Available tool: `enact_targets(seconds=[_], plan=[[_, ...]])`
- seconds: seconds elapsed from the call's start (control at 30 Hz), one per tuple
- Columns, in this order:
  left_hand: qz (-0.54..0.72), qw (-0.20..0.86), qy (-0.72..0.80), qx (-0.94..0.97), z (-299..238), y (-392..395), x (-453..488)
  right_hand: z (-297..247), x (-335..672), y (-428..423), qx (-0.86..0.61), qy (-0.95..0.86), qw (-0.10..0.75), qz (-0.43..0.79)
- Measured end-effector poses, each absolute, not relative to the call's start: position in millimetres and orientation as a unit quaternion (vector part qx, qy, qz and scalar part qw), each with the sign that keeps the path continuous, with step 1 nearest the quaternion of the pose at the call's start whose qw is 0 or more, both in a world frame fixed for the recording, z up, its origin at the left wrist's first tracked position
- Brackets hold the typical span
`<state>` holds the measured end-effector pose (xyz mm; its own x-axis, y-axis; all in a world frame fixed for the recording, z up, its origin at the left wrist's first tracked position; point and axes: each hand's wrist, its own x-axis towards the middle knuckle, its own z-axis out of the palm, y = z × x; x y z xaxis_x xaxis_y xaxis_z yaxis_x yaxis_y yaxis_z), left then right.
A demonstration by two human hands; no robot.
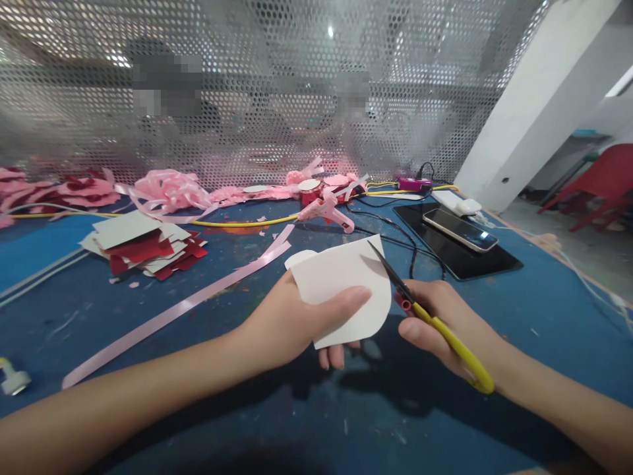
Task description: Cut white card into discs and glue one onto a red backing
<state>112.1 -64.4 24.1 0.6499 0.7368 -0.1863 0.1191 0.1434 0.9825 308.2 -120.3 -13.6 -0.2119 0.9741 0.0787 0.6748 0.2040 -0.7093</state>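
Note:
My left hand (301,313) pinches a white piece of card (349,277) between the thumb on top and the fingers beneath. One lower corner of the card is rounded, while its upper right corner is pointed. Behind its left edge peeks a second rounded white shape, partly hidden by my hand. In my right hand (440,316) is a pair of scissors (457,346) with yellow handles and dark blades. The blades lie at the card's upper right corner; how far apart they are is hard to make out.
Left on the blue table (198,429) lie a stack of white and red cards (148,244) and a long pink ribbon (188,303). A pink glue gun (326,211) and pink ruffled material (173,188) line the back. A phone (459,229) rests on a black tablet (459,257) at right.

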Motion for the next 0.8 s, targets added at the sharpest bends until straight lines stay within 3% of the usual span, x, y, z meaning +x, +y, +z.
enact_targets(seconds=[0.2,0.43,0.8], plan=[[0.195,0.666,0.345,0.632,30,-59,106,-13,311,-118,-0.583,-0.714,0.27,0.278],[0.127,0.692,0.34,0.624,22,-67,110,0,301,-122,-0.432,-0.716,0.319,0.447],[0.108,0.706,0.337,0.613,35,-66,109,-7,303,-121,-0.521,-0.736,0.312,0.299]])
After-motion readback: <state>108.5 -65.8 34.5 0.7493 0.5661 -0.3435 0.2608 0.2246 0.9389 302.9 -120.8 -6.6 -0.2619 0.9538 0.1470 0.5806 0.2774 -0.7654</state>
